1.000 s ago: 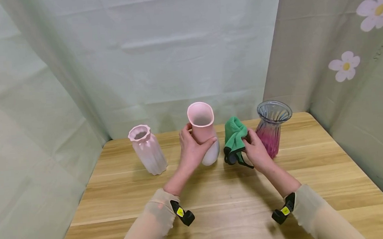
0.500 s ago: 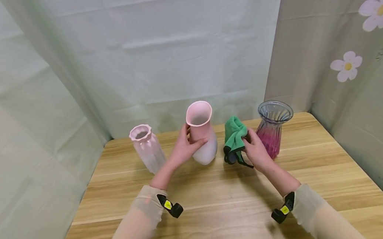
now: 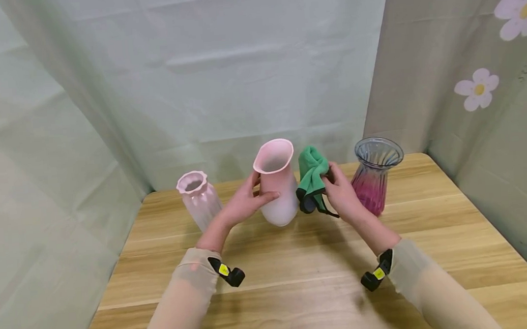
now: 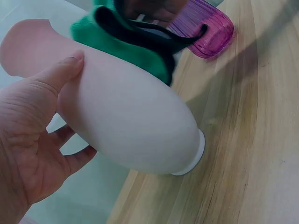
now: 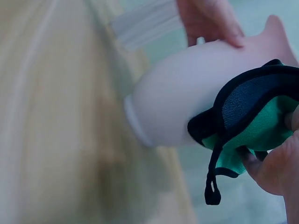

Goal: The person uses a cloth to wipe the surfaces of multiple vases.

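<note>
A vase, pink at the top and white below [image 3: 280, 196], stands at the middle of the table with its slanted mouth facing up. My left hand [image 3: 246, 201] grips it from the left side, thumb across the front and fingers behind, as the left wrist view of the vase [image 4: 135, 112] shows. My right hand [image 3: 342, 192] pinches a bunched green cloth with black edging [image 3: 312, 171]. The cloth [image 5: 261, 128] hangs close to the vase's right side, and a black loop dangles from it. In the right wrist view the cloth overlaps the vase.
On the left stands a fluted pale pink vase [image 3: 199, 199], its base partly behind my left forearm. A ribbed glass vase, grey over magenta [image 3: 374, 177], stands to the right, just beyond my right hand. The wooden table [image 3: 295, 295] ends at a pale curtain [image 3: 258, 83] behind.
My right hand has lifted the green cloth and brought it left, nearer the vase. The left hand has shifted left around the vase, whose mouth has turned and whose base has moved slightly left.
</note>
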The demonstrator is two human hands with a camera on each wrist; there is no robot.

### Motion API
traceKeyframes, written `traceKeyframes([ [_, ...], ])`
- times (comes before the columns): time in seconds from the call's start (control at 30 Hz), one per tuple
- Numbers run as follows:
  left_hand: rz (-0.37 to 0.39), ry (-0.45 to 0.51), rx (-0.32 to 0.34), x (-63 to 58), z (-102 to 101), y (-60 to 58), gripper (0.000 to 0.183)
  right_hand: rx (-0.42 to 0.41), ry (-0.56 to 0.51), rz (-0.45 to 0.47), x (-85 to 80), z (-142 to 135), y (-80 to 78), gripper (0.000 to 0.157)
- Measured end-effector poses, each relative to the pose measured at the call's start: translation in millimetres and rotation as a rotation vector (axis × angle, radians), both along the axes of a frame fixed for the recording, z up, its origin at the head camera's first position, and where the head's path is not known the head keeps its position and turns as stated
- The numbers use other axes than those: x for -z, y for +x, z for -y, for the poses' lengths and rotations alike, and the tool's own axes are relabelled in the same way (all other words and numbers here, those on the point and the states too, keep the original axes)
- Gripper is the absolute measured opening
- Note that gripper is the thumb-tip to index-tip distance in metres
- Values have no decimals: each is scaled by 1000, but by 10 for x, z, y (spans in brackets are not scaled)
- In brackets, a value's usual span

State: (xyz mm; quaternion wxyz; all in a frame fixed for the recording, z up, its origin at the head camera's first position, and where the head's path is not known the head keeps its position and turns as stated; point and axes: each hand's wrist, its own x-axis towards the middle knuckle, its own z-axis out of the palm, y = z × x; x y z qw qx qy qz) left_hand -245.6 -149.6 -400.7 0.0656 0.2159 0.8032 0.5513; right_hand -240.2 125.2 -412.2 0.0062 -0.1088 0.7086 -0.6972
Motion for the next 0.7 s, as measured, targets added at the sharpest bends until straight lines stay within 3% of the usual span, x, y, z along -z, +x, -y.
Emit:
traceKeyframes([
  [0.13, -9, 4, 4, 5, -5, -10, 78, 8, -21, -48, -198, 118, -69, 38],
  [0.3, -3, 14, -2, 10, -1, -8, 81, 3, 67, -46, -360, 273, -110, 40],
  [0.7, -9, 31, 10, 6, -8, -5, 84, 51, 97, -5, -384, 367, -138, 33],
])
